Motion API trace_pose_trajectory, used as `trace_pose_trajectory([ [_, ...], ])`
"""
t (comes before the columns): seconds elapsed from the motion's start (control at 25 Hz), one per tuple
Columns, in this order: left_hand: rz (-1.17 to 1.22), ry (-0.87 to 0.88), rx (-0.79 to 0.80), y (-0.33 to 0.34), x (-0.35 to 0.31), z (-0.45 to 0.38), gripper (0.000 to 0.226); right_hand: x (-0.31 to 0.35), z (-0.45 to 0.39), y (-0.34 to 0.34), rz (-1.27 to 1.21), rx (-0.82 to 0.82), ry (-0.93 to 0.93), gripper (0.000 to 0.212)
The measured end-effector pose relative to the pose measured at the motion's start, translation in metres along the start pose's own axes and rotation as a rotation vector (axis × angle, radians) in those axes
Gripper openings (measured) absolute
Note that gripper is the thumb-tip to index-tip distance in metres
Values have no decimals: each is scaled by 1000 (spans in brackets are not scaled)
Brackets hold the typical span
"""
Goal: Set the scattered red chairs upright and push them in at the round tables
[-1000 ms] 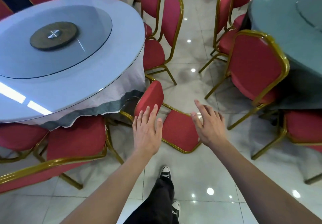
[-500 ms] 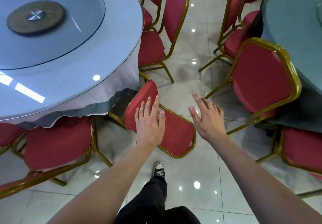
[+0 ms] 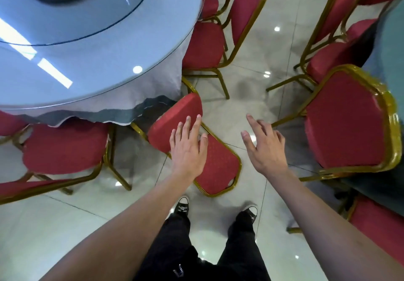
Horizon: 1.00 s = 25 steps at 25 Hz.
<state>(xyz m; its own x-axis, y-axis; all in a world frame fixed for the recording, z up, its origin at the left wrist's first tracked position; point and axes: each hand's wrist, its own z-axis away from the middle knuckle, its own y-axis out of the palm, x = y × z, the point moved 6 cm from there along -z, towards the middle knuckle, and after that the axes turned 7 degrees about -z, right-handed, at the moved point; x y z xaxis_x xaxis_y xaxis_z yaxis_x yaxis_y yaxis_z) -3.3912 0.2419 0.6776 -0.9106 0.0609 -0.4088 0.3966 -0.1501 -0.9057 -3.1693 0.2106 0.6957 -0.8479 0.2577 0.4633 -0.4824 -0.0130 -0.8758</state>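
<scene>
A red chair with a gold frame lies tipped on the floor, its backrest flat on the tiles and its seat raised toward the round table. My left hand is stretched over the seat and backrest, fingers straight, holding nothing. My right hand hovers to the right of the fallen chair over the tiles, fingers spread and empty. Whether the left hand touches the chair cannot be told.
Upright red chairs stand round the table: one at lower left, one behind the fallen chair. Another upright chair stands close on the right by a second table. My feet stand on glossy tiles just before the fallen chair.
I have stepped closer to the fallen chair, which now lies nearer below me. Both hands stay open and have lowered toward it; my second foot has come into view.
</scene>
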Motion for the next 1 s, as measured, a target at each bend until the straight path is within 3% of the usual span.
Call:
trace_pose_trajectory([
  [0.24,25,-234,-66,39,-27,17,61,-39,-48,8,58,197,-179,62],
  [0.52,46,-452,-173,106,-38,50,60,-103,-83,41,67,304,-341,58],
  [0.76,85,-555,-120,224,-24,66,58,-193,-109,129,112,352,-332,64],
  [1.0,58,-535,-69,368,25,67,59,-275,-133,258,125,353,-360,61],
])
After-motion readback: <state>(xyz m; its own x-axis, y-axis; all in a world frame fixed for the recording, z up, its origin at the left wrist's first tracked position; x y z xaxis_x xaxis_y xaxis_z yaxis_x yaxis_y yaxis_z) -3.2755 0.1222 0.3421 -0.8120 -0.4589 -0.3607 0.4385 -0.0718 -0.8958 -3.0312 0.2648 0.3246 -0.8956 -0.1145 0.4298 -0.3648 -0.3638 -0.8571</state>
